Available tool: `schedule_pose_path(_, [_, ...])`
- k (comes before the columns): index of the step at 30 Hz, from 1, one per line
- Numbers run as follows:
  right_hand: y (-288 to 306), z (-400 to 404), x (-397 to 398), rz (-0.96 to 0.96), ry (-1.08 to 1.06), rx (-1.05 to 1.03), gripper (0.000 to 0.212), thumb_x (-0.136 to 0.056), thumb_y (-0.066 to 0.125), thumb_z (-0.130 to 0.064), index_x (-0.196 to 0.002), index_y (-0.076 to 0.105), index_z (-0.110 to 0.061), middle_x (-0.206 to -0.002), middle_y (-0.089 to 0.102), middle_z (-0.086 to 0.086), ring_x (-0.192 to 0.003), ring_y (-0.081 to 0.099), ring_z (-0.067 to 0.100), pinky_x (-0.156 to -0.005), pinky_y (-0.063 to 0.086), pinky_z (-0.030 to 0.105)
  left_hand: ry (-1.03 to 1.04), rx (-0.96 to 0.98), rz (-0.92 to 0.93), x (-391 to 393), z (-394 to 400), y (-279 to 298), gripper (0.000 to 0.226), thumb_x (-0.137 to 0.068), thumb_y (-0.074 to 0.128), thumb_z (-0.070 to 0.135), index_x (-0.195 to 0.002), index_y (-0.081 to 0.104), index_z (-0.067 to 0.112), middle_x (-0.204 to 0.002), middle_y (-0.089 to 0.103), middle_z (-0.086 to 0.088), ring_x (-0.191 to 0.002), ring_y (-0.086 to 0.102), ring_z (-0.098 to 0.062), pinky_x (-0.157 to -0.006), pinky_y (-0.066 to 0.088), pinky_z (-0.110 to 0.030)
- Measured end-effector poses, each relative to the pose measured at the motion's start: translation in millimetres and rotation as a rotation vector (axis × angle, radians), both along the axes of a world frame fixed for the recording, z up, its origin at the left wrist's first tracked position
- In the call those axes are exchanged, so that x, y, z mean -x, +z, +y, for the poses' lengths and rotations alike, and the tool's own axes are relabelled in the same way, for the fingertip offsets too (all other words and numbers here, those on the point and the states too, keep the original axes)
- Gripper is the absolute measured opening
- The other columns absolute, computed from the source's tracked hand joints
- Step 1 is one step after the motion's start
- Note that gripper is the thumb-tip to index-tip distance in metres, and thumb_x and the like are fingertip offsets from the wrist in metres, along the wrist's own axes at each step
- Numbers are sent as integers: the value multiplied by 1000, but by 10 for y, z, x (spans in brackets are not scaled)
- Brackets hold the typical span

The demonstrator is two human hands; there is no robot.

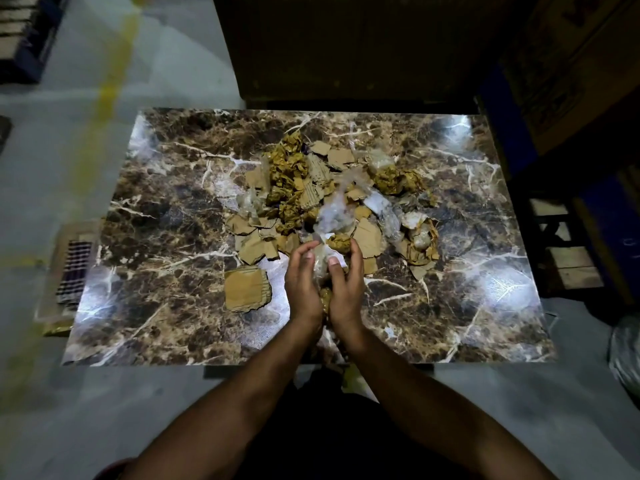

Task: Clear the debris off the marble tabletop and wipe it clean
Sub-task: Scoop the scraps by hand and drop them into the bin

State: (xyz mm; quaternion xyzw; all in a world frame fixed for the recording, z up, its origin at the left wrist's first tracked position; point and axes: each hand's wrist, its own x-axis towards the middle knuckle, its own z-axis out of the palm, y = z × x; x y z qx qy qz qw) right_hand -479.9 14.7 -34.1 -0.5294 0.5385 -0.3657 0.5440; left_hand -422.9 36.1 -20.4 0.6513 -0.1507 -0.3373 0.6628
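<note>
A brown marble tabletop (173, 323) fills the middle of the view. A heap of debris (332, 195) lies at its centre: torn cardboard pieces, crumpled yellow-brown paper and clear plastic wrap. A folded cardboard piece (246, 289) lies apart, left of my hands. My left hand (303, 282) and my right hand (346, 282) are cupped together at the near edge of the heap. Between them they hold a bundle of clear plastic and crumpled paper (329, 247), fingers curled round it.
Grey floor with a yellow line (104, 98) runs along the left. A box with a grid-patterned item (74, 271) sits by the table's left edge. Dark cartons (346, 46) stand behind the table, shelving (571, 237) to the right, and a plastic bag (623, 351) at the lower right.
</note>
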Motion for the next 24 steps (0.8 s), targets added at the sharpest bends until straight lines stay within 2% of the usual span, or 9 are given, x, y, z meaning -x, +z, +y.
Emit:
schedule_pose_path(3, [141,-76,-41,-87,41,-28,53,-82,56,-79,-131,36,-73,-148,44,-24,-139,46,10,-111,46,51,-32,31,13,-5,-54,139,31,-96,46,39,-114,67,26,-129,65,-1,-120,61,-13,-95,51,-29])
schedule_pose_path(5, [185,-123,-48,-119,64,-63,57,-79,63,-79,-129,37,-74,-146,45,-26,-137,49,12,-110,47,52,-42,35,-25,14,-90,213,33,-98,43,36,-119,65,25,-133,62,1,-121,58,-6,-92,48,-17])
schedule_pose_path(8, [246,-189,-54,-105,43,-71,61,-79,73,-68,-133,47,-58,-147,52,-8,-135,52,15,-108,49,45,-132,25,-39,22,-131,216,36,-106,33,36,-130,59,28,-141,56,6,-127,52,3,-98,45,-16])
schedule_pose_path(11, [362,-267,-63,-13,-7,43,58,-76,70,-55,-129,56,-36,-137,58,-6,-127,53,6,-97,42,18,-200,-5,45,54,-151,163,48,-111,18,36,-148,45,23,-146,46,14,-120,47,22,-94,41,-6])
schedule_pose_path(14, [463,-388,-28,-16,-9,48,44,-76,78,-35,-118,62,-34,-123,63,-14,-115,56,-8,-92,42,13,-284,17,106,64,-127,186,60,-101,20,59,-155,35,36,-152,37,23,-133,40,11,-102,41,-15])
schedule_pose_path(17, [533,-578,145,-56,44,21,45,-84,78,-8,-114,59,-35,-118,55,-25,-107,50,-19,-88,42,14,-304,63,120,-58,-115,144,64,-88,32,79,-142,50,49,-149,49,14,-135,51,-12,-105,49,-42])
schedule_pose_path(21, [569,-697,549,-116,105,-89,51,-70,79,-39,-116,63,-52,-140,51,-13,-130,54,32,-92,58,55,-4,-193,-427,-429,-337,222,62,-90,38,74,-130,58,32,-137,54,-3,-125,48,-23,-99,48,-53])
schedule_pose_path(22, [561,-718,644,-111,88,-111,55,-67,79,-43,-119,62,-50,-146,48,-5,-133,51,37,-90,59,55,-58,-268,-604,-526,-434,233,57,-92,43,68,-135,55,32,-139,51,-5,-128,43,-23,-101,46,-54])
schedule_pose_path(24, [530,-755,805,-104,26,-117,58,-70,77,-38,-124,59,-41,-149,44,2,-136,46,33,-80,59,35,-325,-415,-889,-650,-635,205,60,-92,53,65,-146,42,41,-154,37,-5,-139,31,-30,-110,36,-59])
